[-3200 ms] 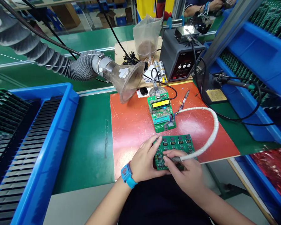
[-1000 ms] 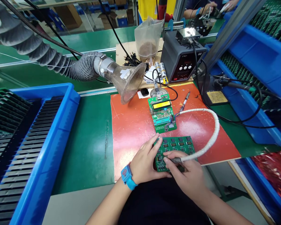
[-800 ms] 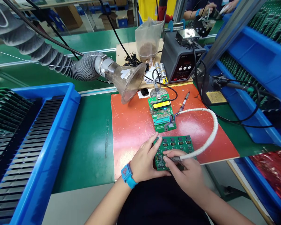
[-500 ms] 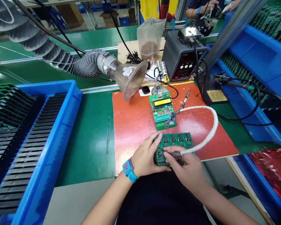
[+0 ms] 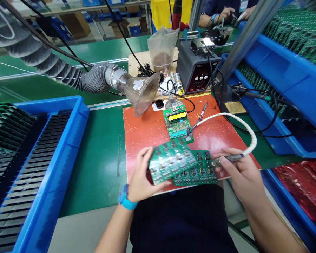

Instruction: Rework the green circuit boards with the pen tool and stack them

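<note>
My left hand [image 5: 144, 175] grips a green circuit board [image 5: 171, 160] by its left end, raised and tilted, smeared by motion. Beneath its right part a second green circuit board [image 5: 197, 172] lies on the red mat [image 5: 139, 133]. In my right hand [image 5: 239, 172] is a grey probe [image 5: 229, 159] with pins at its tip, close to the right end of the lower board. A white wrapped cable [image 5: 252, 135] runs from the probe to a green programmer board [image 5: 177, 123] with a lit yellow display, standing beyond both boards.
A fume extractor funnel [image 5: 144, 93] hangs over the mat's back left. Blue bins [image 5: 81, 109] with boards flank the bench. Behind the mat stands a dark soldering station [image 5: 197, 70]; a pen [image 5: 202, 112] lies on the mat. Across the bench is a co-worker's hand [image 5: 226, 13].
My left hand has lifted a board and moved left, uncovering another board beneath. My right hand has drawn the probe to the right, off the board's middle. The whole view has shifted slightly.
</note>
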